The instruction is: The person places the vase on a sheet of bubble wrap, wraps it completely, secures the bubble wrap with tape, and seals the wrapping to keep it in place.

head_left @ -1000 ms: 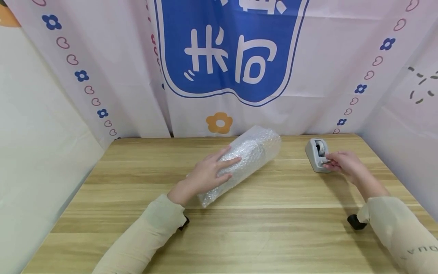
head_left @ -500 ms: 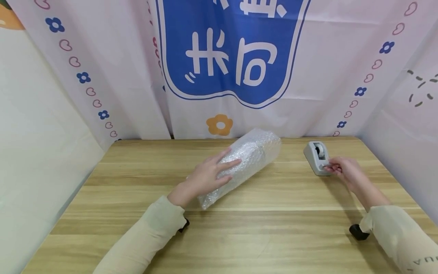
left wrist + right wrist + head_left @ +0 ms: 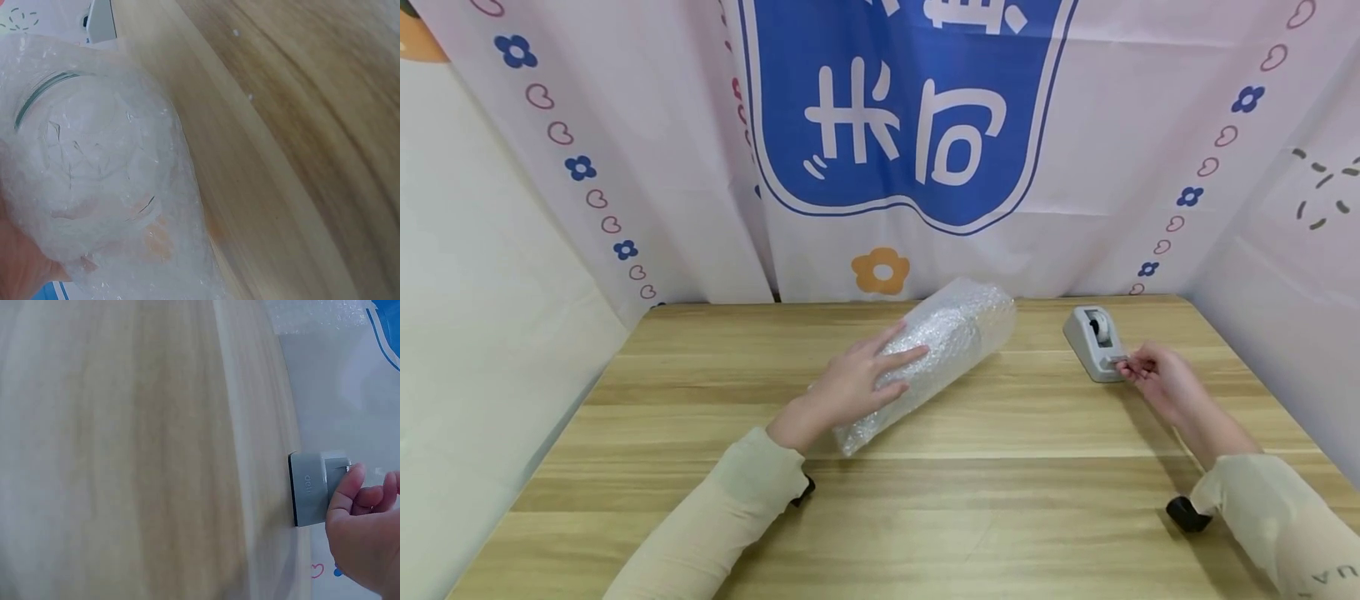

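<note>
A bubble-wrapped bundle (image 3: 958, 329) lies slantwise at the back middle of the table. My left hand (image 3: 857, 379) rests on it with fingers spread. In the left wrist view, the bubble wrap (image 3: 106, 156) surrounds something clear and round with a greenish glassy rim; its kind is hard to tell. To the right stands a grey tape dispenser (image 3: 1088, 346) holding a roll of clear tape (image 3: 1102, 327). At its front end, my right hand (image 3: 1165, 383) pinches the tape between thumb and fingers. The right wrist view shows that thumb close against the dispenser (image 3: 307, 490); the strip itself is barely visible.
The wooden table (image 3: 925, 525) extends in front of both things. A printed cloth (image 3: 820, 258) hangs behind its back edge, with pale side walls left and right. Black wrist devices (image 3: 1187, 514) sit beneath the cuffs.
My right fingers have drawn down and slightly right, from beside the tape roll to the dispenser's front end. The dispenser has turned a little. My left hand and the bundle stay put.
</note>
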The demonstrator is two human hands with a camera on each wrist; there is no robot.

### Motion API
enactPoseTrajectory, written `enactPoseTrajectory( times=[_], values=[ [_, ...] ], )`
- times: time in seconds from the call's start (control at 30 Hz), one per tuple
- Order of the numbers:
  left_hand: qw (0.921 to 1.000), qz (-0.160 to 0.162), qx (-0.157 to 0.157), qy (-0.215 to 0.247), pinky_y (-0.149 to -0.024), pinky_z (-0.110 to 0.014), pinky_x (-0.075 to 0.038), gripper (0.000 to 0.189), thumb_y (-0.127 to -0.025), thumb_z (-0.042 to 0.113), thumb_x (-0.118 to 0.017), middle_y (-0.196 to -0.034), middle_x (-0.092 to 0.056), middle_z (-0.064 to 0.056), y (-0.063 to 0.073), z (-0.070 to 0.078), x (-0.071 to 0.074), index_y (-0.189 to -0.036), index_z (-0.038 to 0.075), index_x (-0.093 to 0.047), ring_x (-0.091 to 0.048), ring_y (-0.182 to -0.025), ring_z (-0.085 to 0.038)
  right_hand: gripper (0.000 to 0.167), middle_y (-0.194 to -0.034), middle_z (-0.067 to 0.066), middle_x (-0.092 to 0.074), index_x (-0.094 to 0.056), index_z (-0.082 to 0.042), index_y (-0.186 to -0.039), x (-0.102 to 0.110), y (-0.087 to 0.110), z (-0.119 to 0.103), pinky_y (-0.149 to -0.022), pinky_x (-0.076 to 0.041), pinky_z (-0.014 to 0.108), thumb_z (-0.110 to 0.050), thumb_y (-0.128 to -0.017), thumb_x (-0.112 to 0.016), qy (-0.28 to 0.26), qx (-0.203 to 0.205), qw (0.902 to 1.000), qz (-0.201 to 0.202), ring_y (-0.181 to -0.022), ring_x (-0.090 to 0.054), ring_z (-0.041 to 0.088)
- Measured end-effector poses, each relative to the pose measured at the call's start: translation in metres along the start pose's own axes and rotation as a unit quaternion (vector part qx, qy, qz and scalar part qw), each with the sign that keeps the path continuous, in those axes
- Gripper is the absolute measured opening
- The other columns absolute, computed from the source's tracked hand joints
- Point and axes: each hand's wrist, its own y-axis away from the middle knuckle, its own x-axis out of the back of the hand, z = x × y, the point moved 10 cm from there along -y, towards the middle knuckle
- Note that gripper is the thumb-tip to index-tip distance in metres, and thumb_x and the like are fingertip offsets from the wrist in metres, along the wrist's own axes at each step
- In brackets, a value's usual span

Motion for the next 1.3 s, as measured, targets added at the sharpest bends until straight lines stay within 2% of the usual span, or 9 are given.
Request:
enactPoseTrajectory(
  times=[0.17, 0.3, 0.47, 0.57, 0.67, 0.93, 1.17, 1.3],
  values=[
    [1.0, -0.002, -0.002, 0.007, -0.106, -0.068, -0.039, 0.055, -0.103, 0.038, -0.062, -0.171, -0.015, -0.003, 0.0, 0.0, 0.0, -0.156, 0.037, -0.045, -0.038, -0.144, -0.044, 0.032, -0.085, 0.012, -0.055, -0.053, 0.005, -0.078, 0.001, 0.004, 0.0, -0.081, -0.055, 0.025, 0.011, -0.099, -0.029, -0.055, 0.004, 0.9982, -0.022, -0.083, -0.061, 0.022],
    [1.0, -0.002, -0.002, 0.007, -0.108, -0.067, -0.038, 0.056, -0.103, 0.038, -0.062, -0.171, -0.015, -0.003, 0.0, -0.001, -0.001, -0.156, 0.037, -0.045, -0.038, -0.143, -0.044, 0.03, -0.083, 0.01, -0.054, -0.052, 0.002, -0.079, 0.002, 0.006, 0.002, -0.083, -0.056, 0.027, 0.007, -0.101, -0.032, -0.053, -0.001, 0.9982, -0.03, -0.083, -0.059, 0.02],
    [1.0, 0.0, -0.003, 0.006, -0.107, -0.067, -0.039, 0.055, -0.103, 0.038, -0.062, -0.171, -0.015, -0.003, 0.0, -0.001, 0.0, -0.155, 0.037, -0.045, -0.038, -0.144, -0.044, 0.032, -0.08, 0.003, -0.056, -0.062, -0.005, -0.083, 0.006, 0.011, 0.012, -0.08, -0.057, 0.025, -0.005, -0.108, -0.042, 0.041, -0.028, 0.9987, -0.01, -0.08, -0.063, 0.014],
    [1.0, 0.002, -0.004, 0.005, -0.106, -0.068, -0.04, 0.055, -0.103, 0.038, -0.062, -0.171, -0.015, -0.003, 0.0, -0.001, 0.001, -0.155, 0.037, -0.046, -0.039, -0.143, -0.044, 0.025, -0.082, 0.001, -0.06, -0.069, -0.007, -0.087, 0.012, 0.015, 0.016, -0.078, -0.058, 0.022, -0.009, -0.106, -0.053, 0.094, -0.048, 0.9942, 0.018, -0.08, -0.067, 0.013],
    [1.0, 0.002, -0.005, 0.003, -0.106, -0.067, -0.04, 0.055, -0.103, 0.038, -0.062, -0.171, -0.015, -0.003, 0.0, 0.0, 0.001, -0.155, 0.037, -0.046, -0.039, -0.143, -0.045, 0.019, -0.084, -0.001, -0.064, -0.069, -0.007, -0.087, 0.016, 0.018, 0.017, -0.079, -0.058, 0.021, -0.01, -0.104, -0.06, 0.13, -0.058, 0.9889, 0.042, -0.079, -0.068, 0.011],
    [1.0, 0.001, -0.003, -0.004, -0.107, -0.068, -0.039, 0.055, -0.103, 0.038, -0.061, -0.171, -0.015, -0.003, 0.001, 0.0, 0.0, -0.156, 0.037, -0.045, -0.038, -0.143, -0.044, 0.024, -0.082, -0.004, -0.068, -0.07, -0.012, -0.087, 0.019, 0.018, 0.015, -0.078, -0.057, 0.018, -0.011, -0.106, -0.055, 0.21, -0.054, 0.9755, 0.038, -0.079, -0.068, 0.005],
    [1.0, -0.002, 0.002, 0.003, -0.106, -0.069, -0.039, 0.055, -0.103, 0.038, -0.061, -0.171, -0.014, -0.002, 0.001, -0.001, 0.0, -0.156, 0.037, -0.045, -0.037, -0.144, -0.044, 0.022, -0.088, -0.007, -0.069, -0.067, -0.008, -0.086, 0.018, 0.019, 0.011, -0.079, -0.057, 0.018, -0.01, -0.105, -0.056, 0.295, -0.032, 0.9538, 0.044, -0.081, -0.067, 0.001],
    [0.9999, -0.001, 0.004, 0.01, -0.105, -0.068, -0.041, 0.055, -0.103, 0.038, -0.062, -0.171, -0.014, -0.001, 0.001, -0.001, -0.001, -0.155, 0.038, -0.045, -0.038, -0.144, -0.044, 0.025, -0.087, -0.008, -0.068, -0.063, -0.004, -0.082, 0.019, 0.018, 0.01, -0.079, -0.057, 0.018, -0.011, -0.105, -0.056, 0.32, -0.035, 0.9456, 0.051, -0.08, -0.067, 0.001]
  ],
)
